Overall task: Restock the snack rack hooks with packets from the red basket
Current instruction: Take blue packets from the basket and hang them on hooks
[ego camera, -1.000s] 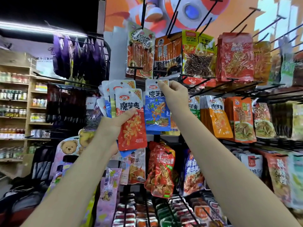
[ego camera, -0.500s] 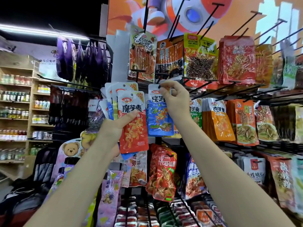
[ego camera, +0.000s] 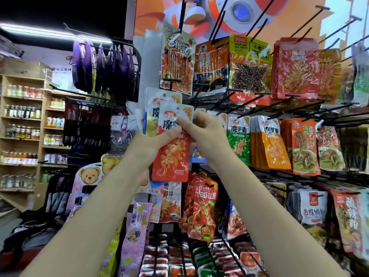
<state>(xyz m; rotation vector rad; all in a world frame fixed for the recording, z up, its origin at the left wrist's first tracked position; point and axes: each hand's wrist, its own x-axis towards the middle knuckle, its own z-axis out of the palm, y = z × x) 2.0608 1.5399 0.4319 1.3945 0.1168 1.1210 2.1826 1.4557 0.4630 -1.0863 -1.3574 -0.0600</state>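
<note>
The snack rack (ego camera: 259,108) carried rows of black hooks (ego camera: 245,110), most of them loaded with hanging packets. The top row held a striped orange packet (ego camera: 177,64), a dark one (ego camera: 211,66), a yellow-topped packet (ego camera: 249,64) marked "VEGETARIAN MEAT" and a thick red stack (ego camera: 295,68). The row below held a green packet (ego camera: 238,140), an orange stack (ego camera: 269,144) and another orange-and-green stack (ego camera: 305,148). No red basket showed in the view.

The left hand (ego camera: 147,148) gripped a fanned bunch of packets, its thumb pressed across the front one. That front item, the red packet (ego camera: 171,156), had a white top with a round hang hole, a red logo, bold dark characters and an orange "20%" corner; its lower half was red with pale curled strips printed on it. Behind it stood a second white-topped packet (ego camera: 153,108) of the same make, its lower part yellowish. The right hand (ego camera: 203,134) pinched the red packet's upper right edge between thumb and fingers, just beside the left thumb.

The bunch was held in front of the rack's left end, covering the hooks there; a blue packet (ego camera: 196,154) peeped out behind the right wrist. Below hung a red prawn packet (ego camera: 201,206). To the left hung purple bags (ego camera: 103,64), a teddy-bear card (ego camera: 88,176), and wooden shelves (ego camera: 22,124) of bottles.
</note>
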